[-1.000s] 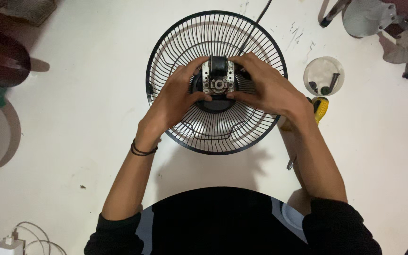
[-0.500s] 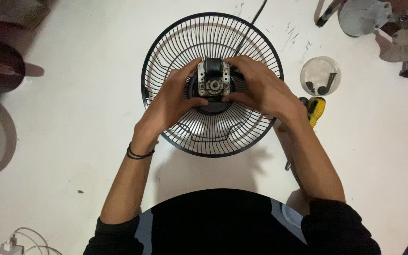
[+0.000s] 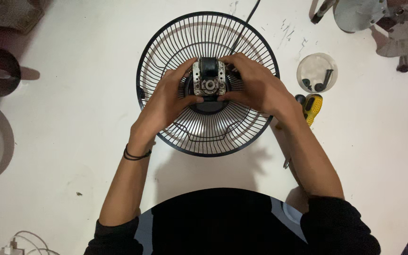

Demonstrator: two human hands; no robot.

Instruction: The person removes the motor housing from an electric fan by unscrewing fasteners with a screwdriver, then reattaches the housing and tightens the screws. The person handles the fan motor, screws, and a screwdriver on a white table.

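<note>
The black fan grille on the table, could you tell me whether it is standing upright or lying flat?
Lying flat. The fan grille shows as a full circle from above on the white table, with both hands holding the motor at its centre.

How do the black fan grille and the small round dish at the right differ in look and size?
The fan grille is a wide cage of thin black wires; the round dish is much smaller, pale and solid. The grille carries a grey motor, gripped by the left hand and the right hand; the dish holds a few dark screws, untouched. Both are round and lie on the white table.
</note>
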